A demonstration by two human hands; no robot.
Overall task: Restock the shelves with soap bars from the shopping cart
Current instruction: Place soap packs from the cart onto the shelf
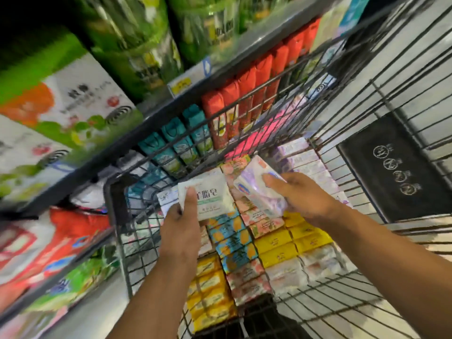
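The left hand (179,223) pinches a white soap bar (212,194) under its thumb. The right hand (305,194) grips a lilac soap bar (256,187). Both are over the cart (111,199). The shelves (146,123) lie ahead and left, so the left hand is nearer; the lilac bar's long axis slants toward them.

the white soap bar (211,194), left, bore dark lettering and a pale green band; the lilac soap bar (256,189), right, was purple-and-white. nearer lay yellow bars (275,241), blue bars (234,241) patterned with orange fruit, and pink peach-printed bars (259,218). far off stood teal packs (181,143) and red packs (247,94).
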